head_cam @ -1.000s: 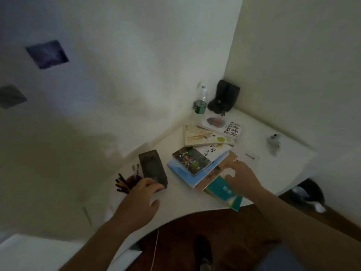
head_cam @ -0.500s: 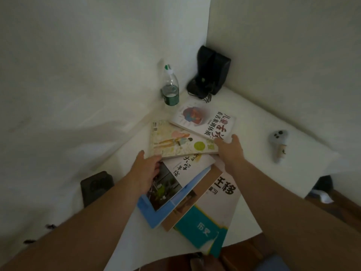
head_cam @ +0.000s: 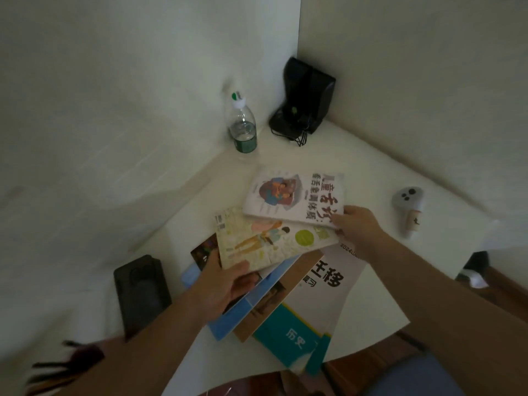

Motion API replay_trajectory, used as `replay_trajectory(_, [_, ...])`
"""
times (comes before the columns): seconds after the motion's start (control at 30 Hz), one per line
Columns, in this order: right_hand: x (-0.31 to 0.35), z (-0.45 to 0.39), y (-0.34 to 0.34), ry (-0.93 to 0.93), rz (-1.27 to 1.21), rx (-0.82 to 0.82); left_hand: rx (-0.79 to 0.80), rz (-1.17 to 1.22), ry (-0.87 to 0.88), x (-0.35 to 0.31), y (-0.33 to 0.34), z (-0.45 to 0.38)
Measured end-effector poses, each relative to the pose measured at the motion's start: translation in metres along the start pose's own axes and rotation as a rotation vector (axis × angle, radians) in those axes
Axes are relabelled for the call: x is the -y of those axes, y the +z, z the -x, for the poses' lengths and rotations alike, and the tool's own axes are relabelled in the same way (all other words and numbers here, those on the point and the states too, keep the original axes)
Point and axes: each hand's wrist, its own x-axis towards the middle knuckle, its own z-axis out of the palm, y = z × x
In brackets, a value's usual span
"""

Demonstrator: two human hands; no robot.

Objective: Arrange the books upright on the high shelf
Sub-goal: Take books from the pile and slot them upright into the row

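White counter [head_cam: 357, 172] holds fanned books: left hand [head_cam: 225, 284] grips the yellow book [head_cam: 268, 241], right hand [head_cam: 357, 227], at two o'clock, pinches the white book [head_cam: 294, 195].

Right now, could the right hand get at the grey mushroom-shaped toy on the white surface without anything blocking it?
Probably yes. The right hand grips the corner of the white book, and only bare white surface lies between it and the mushroom toy to its right. It would have to let go of the book first.
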Motion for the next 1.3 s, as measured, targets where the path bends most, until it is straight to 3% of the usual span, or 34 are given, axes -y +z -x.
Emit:
replay_trajectory(0.17, [-0.033, 0.04, -0.028, 0.026, 0.164, 0.221, -0.013, -0.149, -0.129, 0.048, -0.006, 0.061])
replay_trajectory(0.3, [-0.026, 0.049, -0.018, -0.054, 0.349, 0.197, -0.025, -0.075, -0.325, 0.08, -0.012, 0.086])
replay_trajectory(0.37, [-0.024, 0.049, -0.006, -0.09, 0.418, 0.165, 0.043, -0.172, -0.376, 0.081, -0.015, 0.096])
replay_trajectory(0.43, [-0.026, 0.044, 0.006, -0.136, 0.481, 0.088, 0.181, -0.56, -0.332, 0.07, -0.023, 0.103])
replay_trajectory(0.5, [-0.03, 0.037, 0.015, -0.163, 0.543, 0.025, 0.183, -0.959, -0.181, 0.058, -0.037, 0.095])
replay_trajectory(0.67, [-0.056, 0.049, 0.021, -0.208, 0.62, -0.122, -0.183, -1.083, 0.406, 0.012, -0.034, 0.054])
replay_trajectory(0.7, [-0.062, 0.059, 0.021, -0.177, 0.566, -0.162, -0.197, -1.127, 0.45, 0.006, -0.027, 0.039])
replay_trajectory(0.77, [-0.079, 0.083, 0.024, -0.094, 0.365, -0.198, -0.127, -1.166, 0.361, -0.003, -0.011, 0.014])
replay_trajectory(0.87, [-0.095, 0.123, 0.039, 0.08, 0.028, -0.068, -0.054, -1.293, 0.267, 0.001, 0.003, -0.011])
replay_trajectory(0.93, [-0.106, 0.141, 0.052, 0.118, -0.058, 0.007, -0.049, -1.221, 0.249, 0.003, 0.006, -0.014])
replay_trajectory(1.07, [-0.105, 0.149, 0.06, 0.125, -0.224, -0.012, -0.025, -1.088, 0.119, 0.01, 0.007, -0.006])
replay_trajectory(1.2, [-0.079, 0.142, 0.042, 0.337, -0.365, 0.107, 0.054, -0.474, -0.092, 0.015, 0.001, 0.02])
replay_trajectory(1.3, [-0.069, 0.141, 0.037, 0.343, -0.298, 0.246, 0.128, -0.327, -0.117, 0.015, -0.006, 0.041])
